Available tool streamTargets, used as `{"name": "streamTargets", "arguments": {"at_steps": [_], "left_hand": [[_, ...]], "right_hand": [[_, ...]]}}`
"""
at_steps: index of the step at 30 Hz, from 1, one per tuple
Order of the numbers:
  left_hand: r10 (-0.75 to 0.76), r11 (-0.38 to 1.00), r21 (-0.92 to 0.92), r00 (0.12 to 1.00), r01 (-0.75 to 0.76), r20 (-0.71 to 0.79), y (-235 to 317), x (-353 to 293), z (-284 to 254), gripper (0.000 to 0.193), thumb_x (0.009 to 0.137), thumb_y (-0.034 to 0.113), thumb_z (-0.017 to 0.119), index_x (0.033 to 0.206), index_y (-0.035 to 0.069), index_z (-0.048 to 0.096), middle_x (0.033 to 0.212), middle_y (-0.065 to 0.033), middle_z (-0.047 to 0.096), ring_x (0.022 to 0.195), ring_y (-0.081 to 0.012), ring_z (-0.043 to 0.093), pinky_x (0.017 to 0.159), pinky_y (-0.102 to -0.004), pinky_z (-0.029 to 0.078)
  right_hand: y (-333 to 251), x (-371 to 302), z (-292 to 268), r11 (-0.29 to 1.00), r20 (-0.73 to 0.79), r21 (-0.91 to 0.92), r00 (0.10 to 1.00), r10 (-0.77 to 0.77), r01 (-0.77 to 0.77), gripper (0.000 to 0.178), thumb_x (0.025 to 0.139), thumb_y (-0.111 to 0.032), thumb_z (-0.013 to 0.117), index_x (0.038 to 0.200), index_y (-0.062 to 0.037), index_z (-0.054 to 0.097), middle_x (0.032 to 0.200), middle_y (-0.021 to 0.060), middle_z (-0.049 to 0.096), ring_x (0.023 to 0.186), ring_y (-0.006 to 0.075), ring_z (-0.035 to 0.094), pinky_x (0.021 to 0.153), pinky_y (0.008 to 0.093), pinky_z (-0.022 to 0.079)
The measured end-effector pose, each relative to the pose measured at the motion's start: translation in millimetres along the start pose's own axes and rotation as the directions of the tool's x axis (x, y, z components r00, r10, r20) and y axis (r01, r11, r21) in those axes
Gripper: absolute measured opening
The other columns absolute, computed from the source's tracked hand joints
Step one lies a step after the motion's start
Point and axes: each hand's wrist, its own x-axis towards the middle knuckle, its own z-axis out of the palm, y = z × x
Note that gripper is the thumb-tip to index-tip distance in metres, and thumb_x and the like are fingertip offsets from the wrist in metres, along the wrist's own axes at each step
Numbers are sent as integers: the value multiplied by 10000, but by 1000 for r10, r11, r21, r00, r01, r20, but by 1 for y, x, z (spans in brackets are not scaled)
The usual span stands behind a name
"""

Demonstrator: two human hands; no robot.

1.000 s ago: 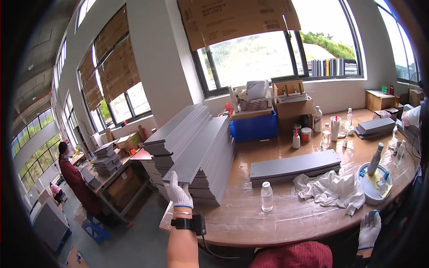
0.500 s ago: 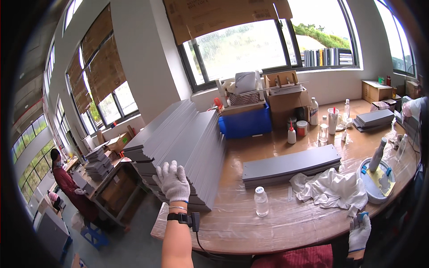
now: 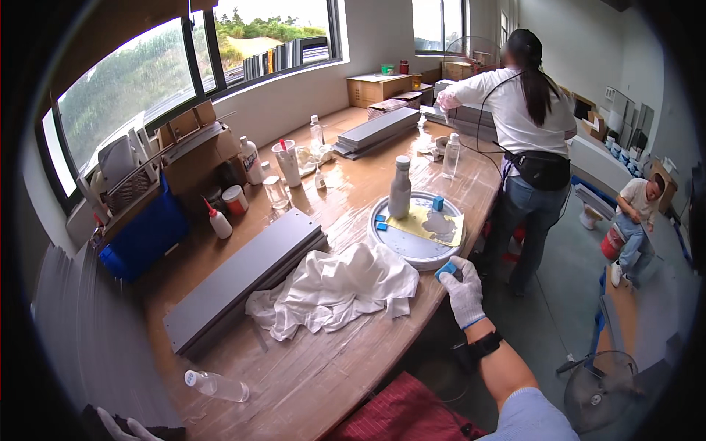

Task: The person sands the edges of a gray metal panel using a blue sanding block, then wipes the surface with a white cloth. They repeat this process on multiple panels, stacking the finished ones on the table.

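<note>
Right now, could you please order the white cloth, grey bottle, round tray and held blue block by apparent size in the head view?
1. White cloth
2. Round tray
3. Grey bottle
4. Blue block in the right hand

A small, chunky blue block (image 3: 445, 271) sits tilted in the pinch of the right hand (image 3: 465, 294), partly covered by the gloved thumb and fingers. Well to the left of that grip stands a stack of grey boards (image 3: 92, 323), edges blurred, just beyond the left hand (image 3: 112, 424); contact there is unclear.
</note>
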Motion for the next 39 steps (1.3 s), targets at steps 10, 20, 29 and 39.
{"name": "streamTargets", "arguments": {"at_steps": [10,20,29,39], "left_hand": [[-526,366,-445,576,818,626,98,-179,72,420,963,145,648,1348,19,537,1294,-178,605,1175,-343,599,1028,-468,487],[-565,199,-319,374,927,736,42,-201,115,700,884,12,719,1505,22,396,1438,-128,528,1298,-283,532,1110,-419,428],[-864,146,-176,213,973,457,-62,-173,135,869,744,-119,776,1500,80,396,1331,-80,568,1194,-216,573,1023,-349,485],[-626,530,-223,555,818,547,69,-149,134,584,847,-20,712,1371,-1,456,1364,-171,509,1303,-297,508,1140,-399,387]], "right_hand": [[26,129,18,609,-127,-793,981,-146,-12,367,765,-275,827,1102,-189,710,1025,135,706,1017,344,667,929,459,518],[37,131,28,474,-30,-878,977,-209,74,611,773,-278,799,1329,-139,585,1303,136,620,1254,341,546,1048,461,464],[-28,50,109,876,336,-11,827,-451,483,488,769,14,760,1232,-35,616,1184,134,645,1164,313,601,1028,394,472],[-139,-132,288,780,936,12,266,-228,626,249,861,-353,719,951,-126,764,850,108,720,856,318,706,765,429,555]]}}
